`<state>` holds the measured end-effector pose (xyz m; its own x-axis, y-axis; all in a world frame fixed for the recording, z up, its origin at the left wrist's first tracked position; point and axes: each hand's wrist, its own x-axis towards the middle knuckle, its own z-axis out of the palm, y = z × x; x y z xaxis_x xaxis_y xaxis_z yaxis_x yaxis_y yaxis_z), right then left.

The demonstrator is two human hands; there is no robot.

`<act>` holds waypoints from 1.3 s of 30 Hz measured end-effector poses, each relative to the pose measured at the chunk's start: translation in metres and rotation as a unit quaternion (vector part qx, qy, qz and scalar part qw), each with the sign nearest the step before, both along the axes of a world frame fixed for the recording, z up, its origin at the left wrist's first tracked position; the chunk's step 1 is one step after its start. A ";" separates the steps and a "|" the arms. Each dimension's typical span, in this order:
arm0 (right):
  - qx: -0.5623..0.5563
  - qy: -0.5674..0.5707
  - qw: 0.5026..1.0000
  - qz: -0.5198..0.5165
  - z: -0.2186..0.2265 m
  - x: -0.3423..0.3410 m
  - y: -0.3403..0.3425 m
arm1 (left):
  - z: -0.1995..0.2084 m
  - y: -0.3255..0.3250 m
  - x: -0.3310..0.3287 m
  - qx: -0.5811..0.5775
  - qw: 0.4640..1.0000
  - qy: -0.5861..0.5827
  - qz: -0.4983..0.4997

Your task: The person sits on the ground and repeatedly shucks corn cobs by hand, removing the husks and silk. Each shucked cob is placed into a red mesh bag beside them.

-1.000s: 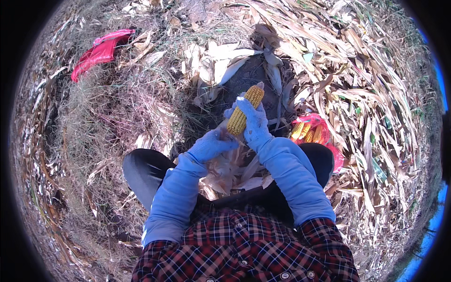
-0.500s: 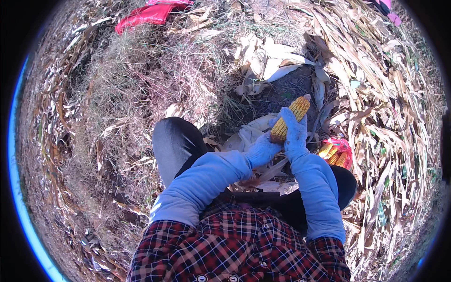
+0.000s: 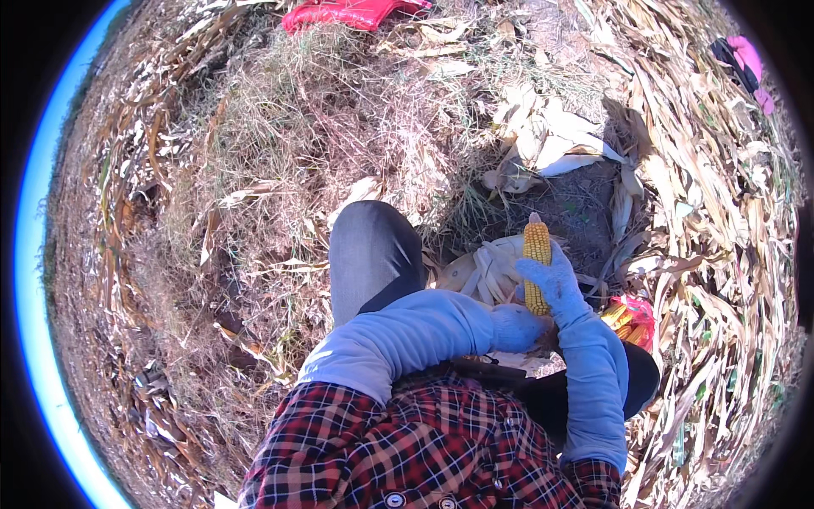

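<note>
A bare yellow corn cob stands nearly upright in front of me, its pale tip pointing away. My gloved right hand is closed around its right side, with the thumb across the kernels. At the cob's lower end, my gloved left hand is closed around the base, and its fingertips are partly hidden. Pale dry husks lie just beyond the left hand. Close to my right forearm sits a red mesh bag with several yellow cobs in it.
My bent left knee rises left of the hands. Loose pale husks lie beyond the cob by a patch of dark soil. Dry stalks cover the right side. A red bag lies far ahead, pink cloth far right.
The view has shifted, so the ground appears further right and lower. The cob has turned from a rightward tilt to nearly upright, and both hands have come nearer my body.
</note>
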<state>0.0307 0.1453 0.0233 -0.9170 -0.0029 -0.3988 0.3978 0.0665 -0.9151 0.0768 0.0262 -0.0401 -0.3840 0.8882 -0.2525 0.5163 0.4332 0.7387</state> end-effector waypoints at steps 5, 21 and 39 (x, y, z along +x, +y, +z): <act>-0.218 -0.034 0.967 -0.131 0.061 -0.011 0.022 | 0.031 -0.015 -0.032 -0.180 0.981 0.038 -0.061; -0.182 0.102 0.754 -0.623 -0.009 0.211 0.287 | 0.015 -0.007 -0.051 -0.088 0.996 0.025 0.015; 0.333 -0.270 0.773 -0.467 -0.221 0.180 0.378 | -0.037 0.017 -0.058 -0.112 0.994 -0.007 -0.009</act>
